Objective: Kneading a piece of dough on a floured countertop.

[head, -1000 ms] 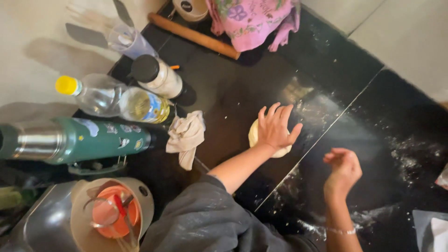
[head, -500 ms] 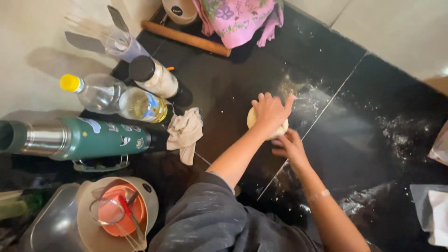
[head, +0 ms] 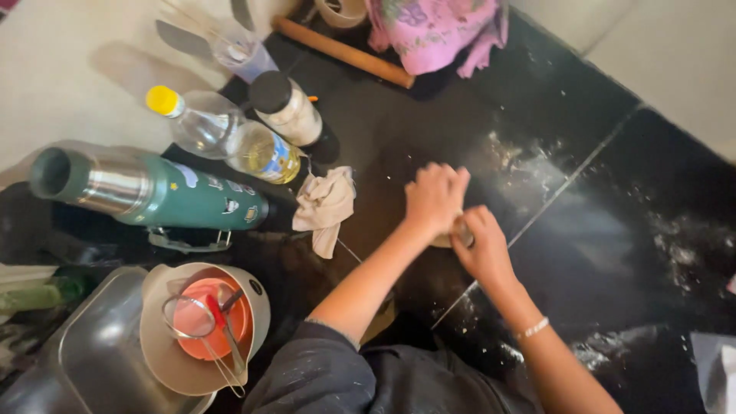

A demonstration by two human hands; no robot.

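A pale dough ball [head: 447, 241] lies on the black stone counter [head: 583, 230], almost wholly covered by both hands. My left hand [head: 435, 198] rests on top of it with the fingers curled down over it. Cupping its right side is my right hand [head: 480, 247], which has a thin bracelet at the wrist. The two hands touch each other over the dough. White flour [head: 521, 165] is smeared on the counter just beyond them.
A crumpled beige cloth [head: 325, 205] lies left of the hands. Behind it lie a green flask [head: 153, 192], an oil bottle [head: 230, 142] and a dark-lidded jar [head: 287, 107]. A wooden rolling pin [head: 345, 54] and pink cloth [head: 437, 31] sit at the back. A bowl with a strainer [head: 203, 326] stands near left.
My right hand has come in from the right and closed on the dough beside my left hand. The left hand's fingers went from spread flat to curled over it.
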